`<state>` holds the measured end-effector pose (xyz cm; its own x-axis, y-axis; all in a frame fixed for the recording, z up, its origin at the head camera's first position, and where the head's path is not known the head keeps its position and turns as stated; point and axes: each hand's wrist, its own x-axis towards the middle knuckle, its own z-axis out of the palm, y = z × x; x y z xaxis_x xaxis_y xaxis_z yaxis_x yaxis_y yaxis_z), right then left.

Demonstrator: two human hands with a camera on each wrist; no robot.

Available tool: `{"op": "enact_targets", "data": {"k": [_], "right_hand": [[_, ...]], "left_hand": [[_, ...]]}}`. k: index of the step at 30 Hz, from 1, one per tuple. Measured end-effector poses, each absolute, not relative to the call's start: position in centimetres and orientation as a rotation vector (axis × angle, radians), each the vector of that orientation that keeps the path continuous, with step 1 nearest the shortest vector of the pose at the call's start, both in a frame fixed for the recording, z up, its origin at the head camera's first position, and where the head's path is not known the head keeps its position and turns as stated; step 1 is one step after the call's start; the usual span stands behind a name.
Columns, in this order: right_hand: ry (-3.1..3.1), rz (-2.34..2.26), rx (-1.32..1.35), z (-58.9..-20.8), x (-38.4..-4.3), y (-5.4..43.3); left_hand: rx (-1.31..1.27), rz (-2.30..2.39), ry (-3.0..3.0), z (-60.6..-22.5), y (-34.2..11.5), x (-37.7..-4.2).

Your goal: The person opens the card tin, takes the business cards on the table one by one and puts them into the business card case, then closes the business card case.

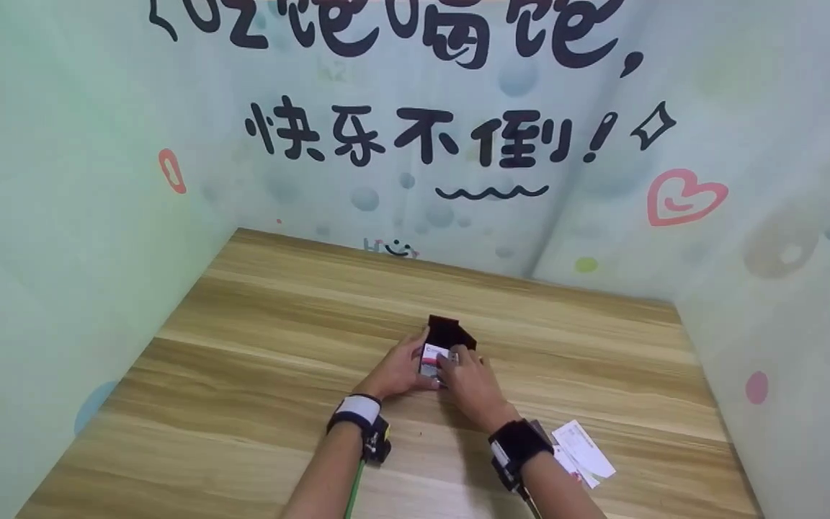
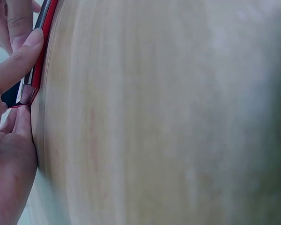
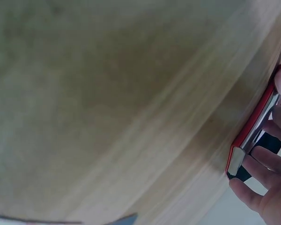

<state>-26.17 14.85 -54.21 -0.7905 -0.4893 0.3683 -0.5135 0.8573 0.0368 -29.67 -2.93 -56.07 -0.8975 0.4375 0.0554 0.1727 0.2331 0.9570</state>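
Observation:
A small card case (image 3: pixel 254 117) with a red outer edge lies on the table, its black flap (image 1: pixel 447 331) folded open at the far side. A white card (image 1: pixel 433 352) with a pink-red band sits in it. Along the left side and near end, my left hand (image 1: pixel 397 369) grips the case, thumb bent over its edge in the left wrist view. My right hand (image 1: pixel 475 382) reaches in from the right, curled fingers and thumb at the card. In the right wrist view, its outer fingers (image 3: pixel 262 168) rest by the case's end. The right hand hides part of the card.
Two loose white cards, one upper (image 1: pixel 584 448) and one partly beneath it (image 1: pixel 568 463), lie right of my right wrist. A dark flat piece (image 1: pixel 540 431) shows beside the wrist strap. Printed fabric walls (image 1: pixel 415 216) enclose the wooden table (image 1: pixel 242 404).

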Motion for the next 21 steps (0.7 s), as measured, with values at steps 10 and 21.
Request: {"op": "enact_targets", "data": {"k": [10, 21], "right_hand": [[-2.596, 0.086, 0.726, -54.9, -25.2, 14.8], [-2.663, 0.116, 0.732, -54.6, -24.1, 14.8]], "left_hand": [[0.596, 1.747, 2.242, -56.3, -2.9, -29.8], [0.629, 1.729, 2.263, -56.0, -2.8, -29.6]]}}
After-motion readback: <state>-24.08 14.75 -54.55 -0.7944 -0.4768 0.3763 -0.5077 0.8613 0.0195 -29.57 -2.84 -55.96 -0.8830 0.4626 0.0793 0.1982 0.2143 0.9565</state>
